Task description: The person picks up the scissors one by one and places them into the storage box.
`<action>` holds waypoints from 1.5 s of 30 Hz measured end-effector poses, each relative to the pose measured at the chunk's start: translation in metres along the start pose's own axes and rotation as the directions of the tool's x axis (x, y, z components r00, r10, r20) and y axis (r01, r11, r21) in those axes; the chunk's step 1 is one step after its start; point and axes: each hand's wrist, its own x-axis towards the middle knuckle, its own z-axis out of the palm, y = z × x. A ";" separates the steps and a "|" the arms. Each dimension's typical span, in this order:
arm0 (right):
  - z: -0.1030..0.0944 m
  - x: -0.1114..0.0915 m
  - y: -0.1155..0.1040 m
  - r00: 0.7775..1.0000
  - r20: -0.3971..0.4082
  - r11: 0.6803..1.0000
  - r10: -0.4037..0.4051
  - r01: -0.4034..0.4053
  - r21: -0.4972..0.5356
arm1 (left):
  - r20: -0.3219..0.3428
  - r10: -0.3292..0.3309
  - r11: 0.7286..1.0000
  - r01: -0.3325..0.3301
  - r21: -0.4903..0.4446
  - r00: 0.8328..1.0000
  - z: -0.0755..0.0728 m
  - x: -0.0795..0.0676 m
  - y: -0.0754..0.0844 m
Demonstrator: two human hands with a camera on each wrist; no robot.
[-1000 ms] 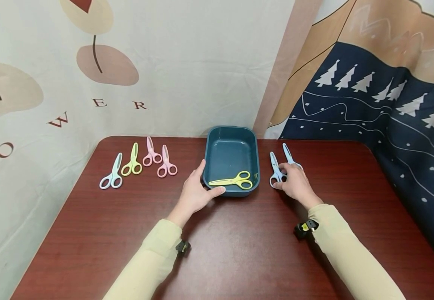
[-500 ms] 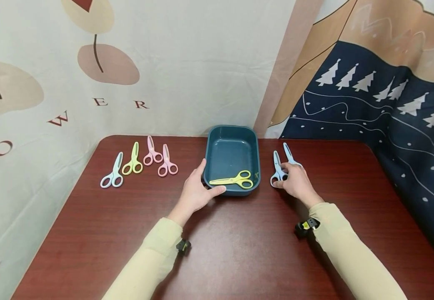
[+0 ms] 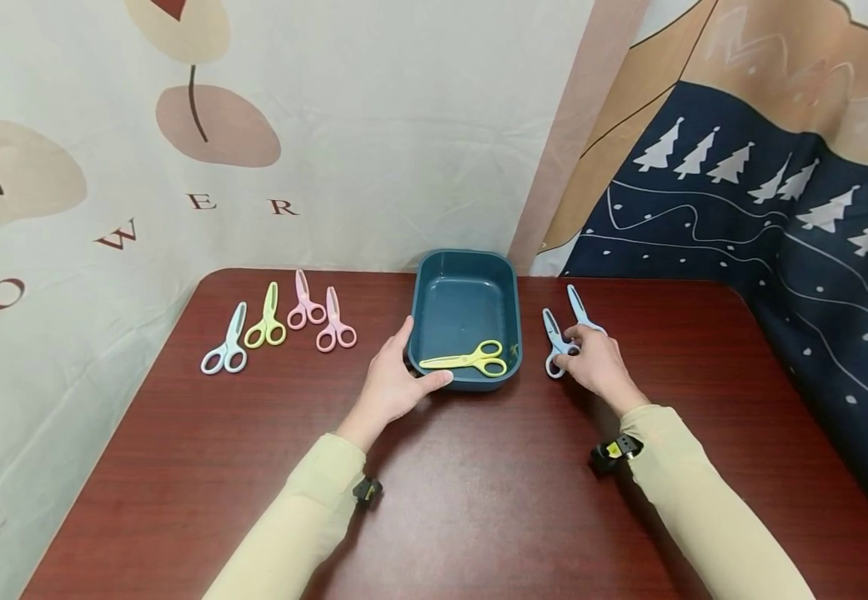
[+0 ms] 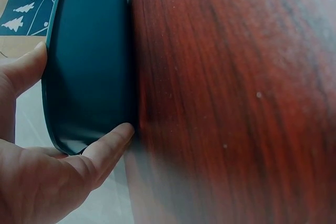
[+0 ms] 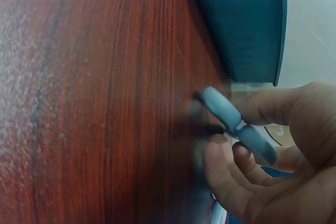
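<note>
My left hand (image 3: 388, 379) rests against the near left corner of a dark teal plastic bin (image 3: 452, 260). Its thumb lies at the front rim and its straight fingers touch the wall in the left wrist view. Inside the bin lies a pair of yellow-green scissors (image 3: 464, 361). To the right of the bin, my right hand (image 3: 600, 367) pinches light blue scissors (image 3: 554, 327) near the handles. In the right wrist view these scissors (image 5: 221, 109) are tilted on edge between thumb and fingers. Just beyond, a second pair of blue scissors (image 3: 575, 303) lies partly hidden behind the hand.
At the table's back left lie pale blue scissors (image 3: 233, 327), yellow-green scissors (image 3: 269, 305) and two pairs of pink scissors (image 3: 333, 313). The dark red wooden table (image 3: 434, 508) ends at a printed cloth (image 3: 373, 150) behind it.
The blue scissors in my right hand have turned, with their blade tips swinging left and their handles shifting slightly right and nearer. My left hand and the bin stay put.
</note>
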 end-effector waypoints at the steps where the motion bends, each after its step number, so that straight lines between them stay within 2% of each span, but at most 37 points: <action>1: 0.000 0.000 0.000 1.000 0.003 1.000 0.007 -0.007 0.013 | 0.000 0.000 1.000 0.000 -0.001 1.000 0.000 0.000 0.000; 7: -0.002 0.000 0.001 1.000 0.003 0.995 0.021 -0.021 0.099 | 0.002 -0.001 1.000 0.001 0.000 1.000 0.000 0.000 -0.001; 15: -0.004 -0.001 0.006 1.000 0.006 0.981 -0.002 0.001 0.195 | -0.001 0.003 1.000 -0.003 -0.001 1.000 0.001 0.000 -0.001; 26: -0.008 -0.003 0.011 1.000 0.021 0.956 -0.013 0.006 0.293 | -0.001 0.007 1.000 -0.007 0.002 1.000 0.000 0.000 0.000; 33: -0.008 -0.004 0.015 1.000 0.011 0.949 -0.014 0.009 0.316 | -0.002 0.007 1.000 -0.007 0.000 1.000 0.000 -0.001 0.000; 45: -0.011 -0.007 0.016 0.999 0.020 0.883 -0.033 0.020 0.470 | 0.001 -0.006 1.000 0.006 0.007 1.000 0.000 -0.001 0.000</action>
